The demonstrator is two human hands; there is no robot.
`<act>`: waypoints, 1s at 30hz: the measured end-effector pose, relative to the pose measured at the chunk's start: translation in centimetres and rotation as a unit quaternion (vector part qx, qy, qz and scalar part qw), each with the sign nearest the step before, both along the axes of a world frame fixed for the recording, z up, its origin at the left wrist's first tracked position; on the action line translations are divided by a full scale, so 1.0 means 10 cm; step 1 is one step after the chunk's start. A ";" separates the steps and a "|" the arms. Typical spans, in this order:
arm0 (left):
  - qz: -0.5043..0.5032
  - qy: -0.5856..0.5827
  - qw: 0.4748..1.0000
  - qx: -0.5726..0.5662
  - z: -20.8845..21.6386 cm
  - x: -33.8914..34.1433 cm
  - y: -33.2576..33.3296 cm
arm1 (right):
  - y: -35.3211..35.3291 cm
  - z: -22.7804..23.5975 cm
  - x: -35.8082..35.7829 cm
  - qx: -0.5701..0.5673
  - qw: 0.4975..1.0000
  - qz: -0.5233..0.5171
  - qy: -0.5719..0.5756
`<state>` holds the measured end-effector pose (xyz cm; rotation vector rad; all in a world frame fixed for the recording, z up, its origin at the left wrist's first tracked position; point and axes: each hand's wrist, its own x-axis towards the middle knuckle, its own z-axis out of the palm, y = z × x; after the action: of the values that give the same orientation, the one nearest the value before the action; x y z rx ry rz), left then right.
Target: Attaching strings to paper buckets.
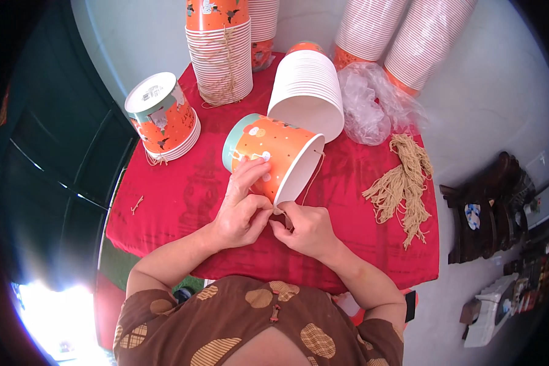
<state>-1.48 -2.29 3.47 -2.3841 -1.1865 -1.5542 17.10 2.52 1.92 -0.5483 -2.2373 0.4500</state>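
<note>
Pinched fingertips of your left hand (pixel 244 213) and right hand (pixel 309 229) close on the cord (pixel 314 178) at the near rim of the orange tub (pixel 290 160); your other left fingers rest on its side. From the head view, the tub lies tilted above the table's middle, mouth to the right. You seem to be fastening the cord's near end; next calls for keeping the rim steady while drawing it snug.

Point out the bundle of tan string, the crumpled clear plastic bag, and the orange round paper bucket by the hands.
Bundle of tan string (pixel 408 183): head view, middle of its strands.
Crumpled clear plastic bag (pixel 364 108): head view, its front folds.
Orange round paper bucket (pixel 285 150): head view, its printed outer wall.
</note>
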 end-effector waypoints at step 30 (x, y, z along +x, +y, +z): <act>-0.050 -0.459 0.851 -0.251 -0.24 -0.21 0.14 | -0.04 -0.01 0.07 -0.353 0.894 0.071 0.268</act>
<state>-3.59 -0.88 1.06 -1.9009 -1.8024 -2.8923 17.77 2.10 1.78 -0.5327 -1.5411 1.3417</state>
